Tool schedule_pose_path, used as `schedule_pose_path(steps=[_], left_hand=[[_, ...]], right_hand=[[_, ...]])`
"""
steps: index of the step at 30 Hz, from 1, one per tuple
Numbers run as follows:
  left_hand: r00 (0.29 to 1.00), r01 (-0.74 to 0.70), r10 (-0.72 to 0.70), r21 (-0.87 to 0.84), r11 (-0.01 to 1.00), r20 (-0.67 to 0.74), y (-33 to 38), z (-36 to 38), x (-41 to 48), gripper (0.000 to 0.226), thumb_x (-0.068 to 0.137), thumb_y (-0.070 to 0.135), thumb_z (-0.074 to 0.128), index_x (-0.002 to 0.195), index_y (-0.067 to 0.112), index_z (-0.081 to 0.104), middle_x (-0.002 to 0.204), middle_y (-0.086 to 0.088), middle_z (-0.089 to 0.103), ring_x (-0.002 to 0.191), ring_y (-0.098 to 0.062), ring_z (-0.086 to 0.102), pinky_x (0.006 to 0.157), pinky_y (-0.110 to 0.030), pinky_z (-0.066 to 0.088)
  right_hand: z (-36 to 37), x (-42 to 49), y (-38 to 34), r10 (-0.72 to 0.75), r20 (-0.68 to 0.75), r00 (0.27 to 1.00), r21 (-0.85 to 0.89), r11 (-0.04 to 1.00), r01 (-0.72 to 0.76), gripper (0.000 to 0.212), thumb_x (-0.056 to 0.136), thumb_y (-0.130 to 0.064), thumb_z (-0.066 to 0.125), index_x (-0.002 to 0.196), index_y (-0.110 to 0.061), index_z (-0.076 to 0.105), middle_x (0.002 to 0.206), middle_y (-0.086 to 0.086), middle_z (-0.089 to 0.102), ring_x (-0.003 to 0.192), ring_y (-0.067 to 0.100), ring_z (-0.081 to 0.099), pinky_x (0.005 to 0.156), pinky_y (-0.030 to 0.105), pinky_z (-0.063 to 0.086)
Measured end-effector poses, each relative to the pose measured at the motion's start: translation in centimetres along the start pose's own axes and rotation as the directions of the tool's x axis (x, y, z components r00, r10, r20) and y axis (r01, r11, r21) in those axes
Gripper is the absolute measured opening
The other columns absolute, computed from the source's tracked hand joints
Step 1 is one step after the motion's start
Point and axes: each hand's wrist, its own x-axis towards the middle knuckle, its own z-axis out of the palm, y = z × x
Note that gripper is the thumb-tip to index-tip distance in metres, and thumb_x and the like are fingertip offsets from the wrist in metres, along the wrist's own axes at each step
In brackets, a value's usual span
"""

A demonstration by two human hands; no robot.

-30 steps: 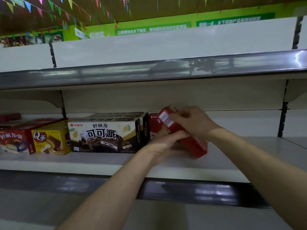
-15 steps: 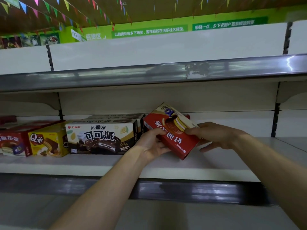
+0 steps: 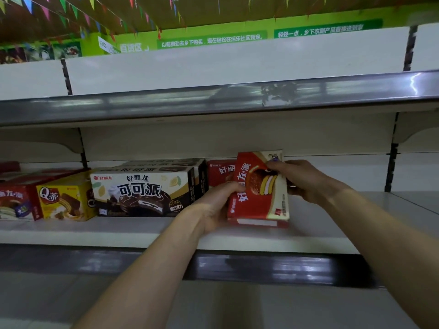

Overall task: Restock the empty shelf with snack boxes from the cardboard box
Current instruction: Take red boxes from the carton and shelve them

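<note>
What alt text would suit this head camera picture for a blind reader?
A person's left hand and right hand hold a red snack box upright at a white shelf, right of a black-and-cream box and a yellow box.

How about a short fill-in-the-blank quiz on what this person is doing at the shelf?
The left hand and right hand hold one snack box, mostly ____ in colour.
The box marked with a big Q is ____.
The black-and-cream box stands on the held box's ____ side.
Missing words: red; yellow; left.
</note>
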Motion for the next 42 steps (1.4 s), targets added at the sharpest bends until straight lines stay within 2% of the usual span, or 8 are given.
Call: schedule_pose_path(steps=[4,7,11,15,18,25,29,42], left_hand=[[0.991,0.011,-0.018,-0.055,0.998,-0.134,0.2,-0.8,0.0,0.038,0.087,0.022,0.069,0.120,0.010,0.054,0.109,-0.016,0.070,0.097,-0.031,0.069,0.077,-0.046,0.058],[0.922,-0.190,0.157,-0.061,0.980,-0.355,0.1,-1.3,0.8,0.054,0.082,0.015,0.076,0.128,0.008,0.050,0.115,-0.015,0.067,0.098,-0.030,0.068,0.078,-0.047,0.059],[0.766,-0.327,0.453,0.331,0.885,-0.456,-0.1,-1.1,1.4,0.051,0.085,0.014,0.072,0.131,0.012,0.050,0.120,-0.004,0.062,0.101,-0.020,0.063,0.092,-0.035,0.052],[0.679,-0.301,0.663,0.703,0.644,-0.316,-0.6,-1.2,2.3,0.058,0.090,0.012,0.064,0.144,0.017,0.042,0.133,-0.007,0.058,0.117,-0.023,0.058,0.100,-0.040,0.048],[0.617,-0.228,0.762,0.882,0.413,-0.197,-0.7,-1.1,3.2,0.052,0.091,0.014,0.061,0.141,0.015,0.044,0.135,-0.008,0.054,0.123,-0.027,0.052,0.099,-0.044,0.047],[0.684,0.264,0.722,0.957,-0.116,-0.101,-0.6,-0.1,3.1,0.071,0.093,0.030,0.058,0.152,0.020,0.019,0.153,-0.019,0.018,0.132,-0.036,0.034,0.101,-0.044,0.038],[0.756,0.280,0.623,0.959,-0.034,-0.198,-0.2,0.5,4.1,0.084,0.088,0.009,0.063,0.152,0.015,0.009,0.155,-0.021,0.007,0.115,-0.036,0.053,0.078,-0.038,0.049],[0.817,0.154,0.556,0.987,0.039,-0.150,-0.6,-1.4,5.8,0.100,0.086,0.004,0.062,0.155,0.023,-0.009,0.158,-0.019,-0.020,0.124,-0.038,0.048,0.088,-0.039,0.049]], right_hand=[[0.7,0.5,0.9,0.029,-0.070,0.997,0.181,0.983,-0.016,0.018,0.090,-0.024,0.065,0.094,-0.007,0.062,0.078,0.006,0.069,0.069,0.016,0.063,0.061,0.026,0.053],[0.3,0.6,1.9,0.056,-0.034,0.998,0.247,0.968,-0.046,0.033,0.087,-0.018,0.069,0.114,-0.002,0.058,0.091,0.013,0.071,0.071,0.020,0.069,0.057,0.028,0.060],[-0.4,1.0,3.0,0.094,-0.005,0.996,0.090,0.992,-0.093,0.048,0.081,-0.018,0.073,0.124,-0.009,0.054,0.107,0.011,0.070,0.094,0.022,0.068,0.070,0.030,0.054],[0.1,0.8,3.9,0.119,0.031,0.992,-0.211,0.971,-0.110,0.031,0.073,-0.005,0.076,0.103,-0.003,0.066,0.102,0.011,0.068,0.091,0.020,0.060,0.072,0.026,0.046],[1.3,1.0,4.1,-0.004,-0.027,1.000,-0.396,0.918,-0.007,0.063,0.055,-0.025,0.084,0.112,-0.011,0.062,0.107,0.005,0.068,0.100,0.021,0.062,0.093,0.033,0.047],[2.4,2.7,3.1,-0.045,-0.127,0.991,-0.624,0.780,-0.045,0.064,0.075,-0.023,0.075,0.128,-0.011,0.042,0.115,0.007,0.061,0.104,0.026,0.062,0.090,0.035,0.050],[3.6,3.6,2.7,-0.053,-0.136,0.989,-0.670,0.741,-0.052,0.059,0.075,-0.020,0.073,0.125,-0.008,0.045,0.114,0.010,0.061,0.100,0.027,0.064,0.089,0.036,0.053],[4.2,5.1,4.4,-0.139,-0.166,0.976,-0.752,0.659,-0.034,0.046,0.088,-0.028,0.066,0.122,-0.008,0.043,0.119,0.012,0.059,0.108,0.030,0.058,0.076,0.030,0.039]])
